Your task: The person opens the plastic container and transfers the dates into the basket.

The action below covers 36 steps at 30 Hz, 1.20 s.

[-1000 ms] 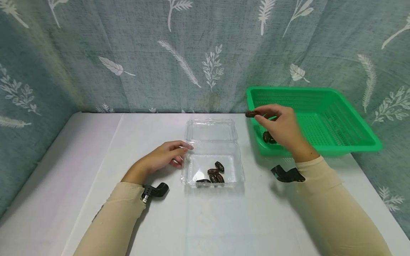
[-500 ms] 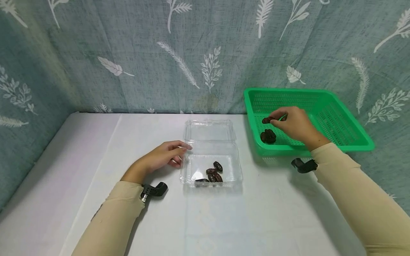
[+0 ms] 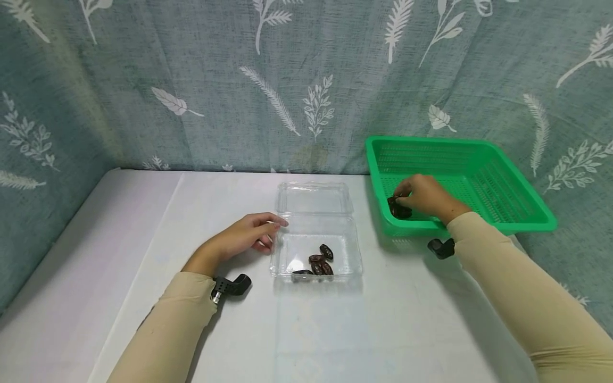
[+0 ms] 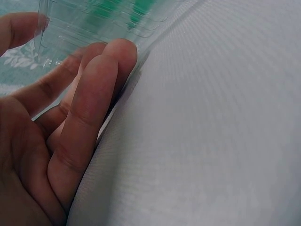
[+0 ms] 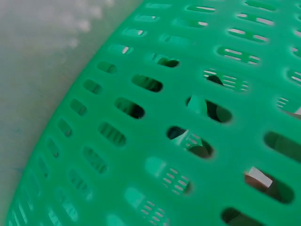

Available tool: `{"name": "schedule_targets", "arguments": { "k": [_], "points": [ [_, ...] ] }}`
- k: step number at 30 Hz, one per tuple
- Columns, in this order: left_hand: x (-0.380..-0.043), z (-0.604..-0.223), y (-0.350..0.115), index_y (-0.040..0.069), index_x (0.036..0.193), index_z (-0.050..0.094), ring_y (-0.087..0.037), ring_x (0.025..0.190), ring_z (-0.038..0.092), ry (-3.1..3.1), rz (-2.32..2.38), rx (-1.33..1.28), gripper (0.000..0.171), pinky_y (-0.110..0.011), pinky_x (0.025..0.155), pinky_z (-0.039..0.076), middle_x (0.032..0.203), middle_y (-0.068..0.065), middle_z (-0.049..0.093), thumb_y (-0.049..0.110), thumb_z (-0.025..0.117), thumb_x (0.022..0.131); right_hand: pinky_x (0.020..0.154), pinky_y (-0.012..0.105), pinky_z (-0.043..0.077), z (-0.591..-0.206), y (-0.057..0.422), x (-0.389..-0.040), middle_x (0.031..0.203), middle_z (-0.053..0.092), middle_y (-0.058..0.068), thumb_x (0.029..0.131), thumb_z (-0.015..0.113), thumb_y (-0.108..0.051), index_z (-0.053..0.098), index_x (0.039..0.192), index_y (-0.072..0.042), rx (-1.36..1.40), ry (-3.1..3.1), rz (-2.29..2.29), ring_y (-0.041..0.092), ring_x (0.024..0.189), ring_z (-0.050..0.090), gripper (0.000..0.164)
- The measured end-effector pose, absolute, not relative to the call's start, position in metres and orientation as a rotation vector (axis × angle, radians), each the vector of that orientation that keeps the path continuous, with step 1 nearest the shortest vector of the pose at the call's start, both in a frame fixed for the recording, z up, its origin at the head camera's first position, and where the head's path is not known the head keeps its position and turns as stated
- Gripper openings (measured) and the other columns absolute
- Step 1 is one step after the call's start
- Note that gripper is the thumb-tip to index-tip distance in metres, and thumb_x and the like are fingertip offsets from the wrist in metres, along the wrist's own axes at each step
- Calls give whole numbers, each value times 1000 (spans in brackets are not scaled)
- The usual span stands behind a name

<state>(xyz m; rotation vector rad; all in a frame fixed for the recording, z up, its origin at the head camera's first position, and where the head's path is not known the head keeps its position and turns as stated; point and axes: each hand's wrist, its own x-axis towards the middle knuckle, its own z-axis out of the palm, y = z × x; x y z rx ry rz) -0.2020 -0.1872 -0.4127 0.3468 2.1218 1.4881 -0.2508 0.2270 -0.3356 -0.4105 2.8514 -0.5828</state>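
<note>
In the head view, a clear plastic clamshell box (image 3: 313, 255) lies unfolded mid-table, with several brown dates (image 3: 317, 265) near its front wall. My left hand (image 3: 246, 234) rests at the box's left side, its loosely bent fingers touching the rim; the left wrist view shows the fingers (image 4: 89, 99) close against the plastic wall. At right, my right hand (image 3: 421, 196) reaches into a green plastic basket (image 3: 503, 226), thumb and fingertips pinching a date (image 3: 395, 202) at a small pile of dates. The right wrist view shows only the basket's slotted wall, with dark bits behind it.
A white cloth (image 3: 230, 330) covers the table. Behind it hangs a blue-green leaf-print curtain (image 3: 215, 122). The basket stands at the table's back right, its raised rim around my right hand.
My right hand carried a date from the basket's left rim over the basket, then lowered it to the pile. My left hand and the clear box have stayed in place.
</note>
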Motion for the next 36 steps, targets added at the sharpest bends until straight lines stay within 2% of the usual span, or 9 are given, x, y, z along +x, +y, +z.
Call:
{"name": "schedule_targets", "arguments": {
  "k": [16, 18, 22, 25, 29, 36],
  "points": [
    [-202, -411, -187, 9, 136, 58, -13, 78, 63, 2123, 1488, 336, 40, -31, 75, 61, 96, -6, 57, 33, 52, 104, 85, 53, 56, -342, 224, -254, 118, 68, 27, 96, 65, -9, 70, 117, 5, -419, 2809, -552, 42, 108, 64, 26],
    [-202, -412, -187, 9, 136, 58, -13, 79, 63, 2124, 1486, 340, 40, -31, 75, 61, 96, -6, 56, 33, 52, 105, 83, 52, 56, -342, 225, -254, 118, 67, 28, 97, 64, -11, 69, 119, 6, -436, 2815, -543, 41, 106, 64, 28],
    [-203, -411, -186, 8, 136, 58, -13, 78, 63, 2126, 1482, 342, 40, -32, 75, 61, 96, -6, 56, 32, 51, 105, 69, 44, 53, -336, 227, -251, 115, 66, 29, 98, 62, -13, 68, 119, 6, -480, 2884, -567, 35, 90, 66, 30],
    [-203, -411, -186, 8, 136, 58, -13, 79, 63, 2126, 1481, 343, 40, -31, 75, 61, 96, -6, 56, 32, 51, 105, 65, 41, 49, -330, 226, -244, 111, 67, 27, 99, 58, -12, 70, 117, 5, -520, 2989, -628, 31, 83, 64, 27],
    [-203, -411, -186, 7, 136, 58, -13, 78, 63, 2121, 1481, 345, 40, -31, 75, 60, 96, -6, 56, 31, 51, 105, 68, 41, 49, -322, 215, -232, 108, 69, 19, 100, 56, -12, 73, 112, 0, -612, 3138, -751, 28, 86, 62, 24],
    [-203, -411, -186, 8, 135, 58, -13, 78, 64, 2118, 1488, 341, 39, -31, 75, 61, 95, -6, 57, 31, 51, 105, 65, 29, 48, -318, 179, -211, 93, 69, 8, 95, 63, -6, 75, 104, -5, -999, 3210, -972, 18, 82, 60, 15]
  ]
}}
